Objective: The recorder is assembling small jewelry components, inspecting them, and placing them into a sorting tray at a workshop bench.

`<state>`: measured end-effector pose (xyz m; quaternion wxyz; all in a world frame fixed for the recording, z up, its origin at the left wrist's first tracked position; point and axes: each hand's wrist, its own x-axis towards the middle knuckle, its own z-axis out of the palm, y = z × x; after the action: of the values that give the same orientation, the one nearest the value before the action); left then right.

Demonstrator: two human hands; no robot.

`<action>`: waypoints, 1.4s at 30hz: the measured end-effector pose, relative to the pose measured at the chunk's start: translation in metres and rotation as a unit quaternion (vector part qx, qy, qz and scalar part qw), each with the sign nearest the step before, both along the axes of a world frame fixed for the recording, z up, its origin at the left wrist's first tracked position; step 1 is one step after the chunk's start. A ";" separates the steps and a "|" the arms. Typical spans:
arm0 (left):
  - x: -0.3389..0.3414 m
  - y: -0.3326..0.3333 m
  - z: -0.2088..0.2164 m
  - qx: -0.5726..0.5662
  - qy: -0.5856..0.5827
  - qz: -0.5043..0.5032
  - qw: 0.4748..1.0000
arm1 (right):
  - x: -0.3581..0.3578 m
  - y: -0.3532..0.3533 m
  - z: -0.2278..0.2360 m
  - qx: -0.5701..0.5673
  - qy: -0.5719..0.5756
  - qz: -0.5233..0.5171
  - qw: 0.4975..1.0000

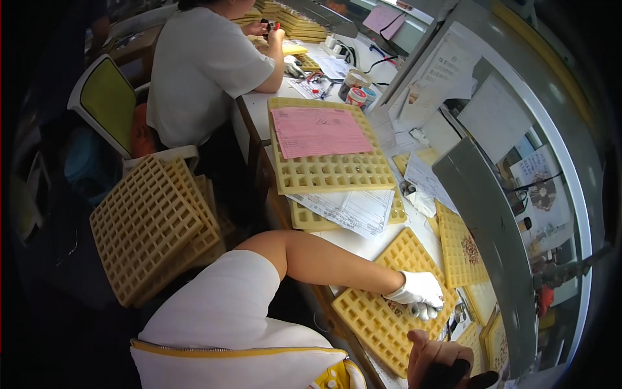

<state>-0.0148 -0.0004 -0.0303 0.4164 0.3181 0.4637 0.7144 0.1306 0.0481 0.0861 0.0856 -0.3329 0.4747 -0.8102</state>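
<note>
My left hand (420, 295), in a white glove, rests on a yellow tray (369, 321) with rows of square pockets. Its fingers are curled down at the tray's right part; whatever they pinch is too small to make out. Small reddish bits (394, 306) lie in pockets beside the glove. At the lower edge, nearer to me, is my right hand (440, 356), bare with black coverings on some fingers. Those fingers are bent, and the frame cuts off part of the hand, so anything inside it is hidden.
Pocketed trays (152, 227) are stacked at left. Ahead, a pink sheet (321, 131) lies on another tray (330, 174). A grey curved panel (486, 227) borders the right side, near a tray with reddish bits (463, 253). A co-worker (201, 71) sits beyond, by a green-backed chair (107, 97).
</note>
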 end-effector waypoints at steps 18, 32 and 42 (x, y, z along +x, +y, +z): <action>-0.004 0.003 0.010 -0.018 -0.036 -0.001 0.999 | -0.027 -0.064 0.051 -0.133 0.052 0.382 0.913; -0.008 0.001 0.010 -0.055 -0.029 -0.031 0.998 | -0.034 -0.038 0.036 -0.187 0.055 0.393 0.898; -0.012 -0.003 0.016 -0.064 -0.039 -0.013 0.997 | -0.030 0.001 0.025 -0.198 0.079 0.357 0.909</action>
<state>-0.0265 -0.0035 -0.0140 0.4628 0.2690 0.4875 0.6898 0.1008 0.0489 0.1107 0.2641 -0.5531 0.1587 -0.7741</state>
